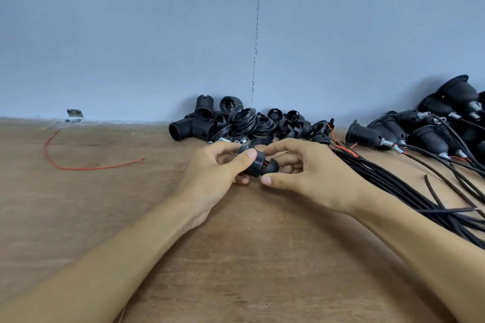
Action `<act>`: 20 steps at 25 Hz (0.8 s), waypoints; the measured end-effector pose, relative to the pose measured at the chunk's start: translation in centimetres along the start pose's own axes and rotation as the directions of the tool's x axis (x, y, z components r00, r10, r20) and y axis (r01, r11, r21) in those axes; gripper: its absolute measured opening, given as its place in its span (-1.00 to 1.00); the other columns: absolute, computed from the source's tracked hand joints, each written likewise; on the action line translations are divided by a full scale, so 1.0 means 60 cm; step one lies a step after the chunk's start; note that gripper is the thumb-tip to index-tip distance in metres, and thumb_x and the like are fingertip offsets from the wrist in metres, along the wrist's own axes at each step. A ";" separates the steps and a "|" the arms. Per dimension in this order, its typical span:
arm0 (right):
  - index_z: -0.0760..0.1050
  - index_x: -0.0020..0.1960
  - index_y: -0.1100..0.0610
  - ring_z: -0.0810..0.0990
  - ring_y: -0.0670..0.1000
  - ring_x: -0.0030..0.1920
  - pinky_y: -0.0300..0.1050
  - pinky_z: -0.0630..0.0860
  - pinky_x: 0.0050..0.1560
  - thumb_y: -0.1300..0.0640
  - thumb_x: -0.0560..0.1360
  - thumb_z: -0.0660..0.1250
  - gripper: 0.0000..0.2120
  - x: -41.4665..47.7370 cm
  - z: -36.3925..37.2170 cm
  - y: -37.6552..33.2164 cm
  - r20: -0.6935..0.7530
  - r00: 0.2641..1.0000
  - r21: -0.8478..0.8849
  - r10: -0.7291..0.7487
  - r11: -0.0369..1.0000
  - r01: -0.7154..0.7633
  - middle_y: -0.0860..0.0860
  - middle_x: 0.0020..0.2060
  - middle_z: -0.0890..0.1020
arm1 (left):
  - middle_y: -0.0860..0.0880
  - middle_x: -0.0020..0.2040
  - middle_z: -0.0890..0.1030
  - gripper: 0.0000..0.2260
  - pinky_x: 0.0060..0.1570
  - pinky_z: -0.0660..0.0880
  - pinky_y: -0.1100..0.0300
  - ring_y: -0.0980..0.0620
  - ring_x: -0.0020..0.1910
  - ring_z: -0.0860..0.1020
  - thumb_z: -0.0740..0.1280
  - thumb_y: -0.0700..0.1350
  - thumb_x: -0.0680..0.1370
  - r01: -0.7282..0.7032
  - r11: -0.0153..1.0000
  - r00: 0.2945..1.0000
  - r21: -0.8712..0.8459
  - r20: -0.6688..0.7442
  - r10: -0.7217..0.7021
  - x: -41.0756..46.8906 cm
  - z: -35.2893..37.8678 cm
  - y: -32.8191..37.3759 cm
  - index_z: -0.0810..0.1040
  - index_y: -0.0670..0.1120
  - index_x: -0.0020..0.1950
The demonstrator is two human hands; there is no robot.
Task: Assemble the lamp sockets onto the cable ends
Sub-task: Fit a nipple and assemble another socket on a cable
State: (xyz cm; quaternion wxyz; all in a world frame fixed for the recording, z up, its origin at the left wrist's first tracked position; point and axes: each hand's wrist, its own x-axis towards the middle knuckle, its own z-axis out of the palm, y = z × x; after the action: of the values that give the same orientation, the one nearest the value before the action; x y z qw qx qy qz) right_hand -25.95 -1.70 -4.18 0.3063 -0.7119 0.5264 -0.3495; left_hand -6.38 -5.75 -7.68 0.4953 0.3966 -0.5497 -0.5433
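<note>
Two forearms enter from the bottom edge, elbows cut off, over the table.

- Socket, one, black: held above the table's middle, between both hands, and largely covered by fingers. A little red wire shows where the threaded body meets the domed cap.
- Left hand: grips the threaded body, thumb on top and fingers curled beneath.
- Right hand: fingers curl round the cap, thumb just below it. Contact is partly hidden.
- Pile of loose parts, against the wall: three threaded bodies are plain. The rings and caps overlap too much to count.
- Cable bundle, black: strands uncountable, cut off at the right.
- Finished sockets: at least six, some cut off by the right edge.
- Loose red wire, one, far left.
- Metal bracket, one, where the table meets the wall.
</note>
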 end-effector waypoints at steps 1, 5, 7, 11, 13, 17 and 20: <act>0.54 0.25 0.00 0.59 -0.22 -0.23 -0.31 0.54 -0.05 0.09 0.40 0.58 -0.55 -0.001 0.002 -0.001 -0.011 1.000 -0.007 -0.008 1.000 0.008 -0.20 -0.16 0.71 | -0.12 -0.04 0.75 -0.73 0.01 0.61 -0.01 -0.11 -0.14 0.67 0.48 -0.10 0.55 0.001 1.000 1.000 0.014 0.004 -0.001 -0.001 0.000 0.000 0.63 -0.17 0.21; 0.55 0.27 0.00 0.59 -0.14 -0.17 -0.19 0.54 0.06 0.11 0.41 0.57 -0.54 -0.003 0.011 0.000 -0.035 0.999 0.029 -0.005 1.000 0.006 -0.13 -0.13 0.73 | -0.11 -0.04 0.75 -0.81 -0.03 0.62 0.09 -0.08 -0.07 0.70 0.43 -0.15 0.58 0.007 1.000 0.998 0.021 0.057 -0.009 -0.005 -0.001 0.004 0.64 -0.16 0.17; 0.56 0.25 -0.02 0.59 -0.18 -0.18 -0.29 0.50 0.00 0.11 0.39 0.58 -0.54 -0.006 0.015 0.000 -0.083 0.996 -0.003 -0.024 1.000 0.024 -0.19 -0.13 0.73 | -0.12 0.00 0.75 -0.80 -0.07 0.61 0.16 -0.05 -0.02 0.70 0.40 -0.19 0.60 0.015 1.000 0.997 0.006 0.078 -0.016 -0.006 -0.003 0.007 0.63 -0.19 0.21; 0.62 0.20 -0.03 0.55 -0.25 -0.25 -0.39 0.48 -0.07 0.07 0.31 0.64 -0.52 -0.009 0.020 0.003 -0.185 0.981 -0.058 -0.054 0.997 0.044 -0.19 -0.16 0.71 | -0.12 0.06 0.74 -0.82 0.03 0.65 0.12 -0.03 0.07 0.69 0.36 -0.25 0.61 0.023 0.999 0.994 -0.031 0.109 -0.019 -0.008 -0.005 0.013 0.67 -0.18 0.19; 0.63 0.20 -0.03 0.56 -0.25 -0.25 -0.39 0.49 -0.06 0.06 0.29 0.65 -0.50 -0.010 0.026 0.003 -0.201 0.977 -0.067 -0.071 0.996 0.058 -0.18 -0.15 0.70 | -0.12 0.09 0.73 -0.82 0.11 0.63 0.07 -0.06 0.13 0.68 0.34 -0.24 0.63 0.028 1.000 0.991 -0.010 0.133 -0.027 -0.007 -0.006 0.015 0.71 -0.14 0.15; 0.58 0.26 -0.08 0.57 -0.27 -0.27 -0.45 0.47 -0.11 0.01 0.30 0.64 -0.44 -0.013 0.042 -0.003 -0.131 0.975 -0.157 -0.178 0.975 0.157 -0.41 -0.16 0.65 | -0.07 0.05 0.75 -0.75 0.09 0.61 0.08 -0.07 0.10 0.70 0.31 -0.20 0.62 0.019 0.998 0.989 0.066 0.145 -0.029 -0.007 0.001 0.018 0.77 0.04 0.02; 0.54 0.32 -0.09 0.55 -0.19 -0.27 -0.43 0.48 -0.15 -0.01 0.32 0.62 -0.40 -0.015 0.047 -0.008 -0.151 0.959 -0.235 -0.242 0.951 0.203 -0.52 -0.20 0.57 | -0.03 0.04 0.75 -0.80 0.29 0.52 -0.13 -0.08 0.15 0.68 0.33 -0.02 0.54 -0.031 0.989 0.995 0.145 0.102 0.016 -0.011 0.006 0.015 0.75 0.07 0.03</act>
State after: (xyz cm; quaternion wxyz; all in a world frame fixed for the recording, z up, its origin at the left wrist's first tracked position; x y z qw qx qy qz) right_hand -23.57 -0.51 -5.58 0.1372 -0.7619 0.5027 -0.3845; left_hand -6.49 -4.94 -6.82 0.4430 0.3974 -0.6169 -0.5151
